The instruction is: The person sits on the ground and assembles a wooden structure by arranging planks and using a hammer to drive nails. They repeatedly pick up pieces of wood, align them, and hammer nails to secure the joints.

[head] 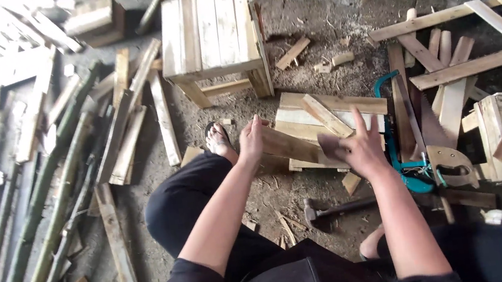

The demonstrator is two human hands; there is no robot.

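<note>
I sit low on a dirt floor, knees apart. My left hand (251, 140) grips one end of a short wooden plank (287, 146) held just above the ground. My right hand (363, 146) is at the plank's other end, fingers spread, with a small dark flat piece (330, 146) pinched under the thumb. Beneath the hands lies a stack of pale boards (324, 113).
A hammer (320, 212) lies by my right knee. A teal hacksaw (403, 160) and a handsaw (448, 158) rest to the right. A small slatted wooden stool (212, 34) stands ahead. Bamboo poles (51, 229) and loose slats cover the left; a wooden frame (474, 37) lies at the right.
</note>
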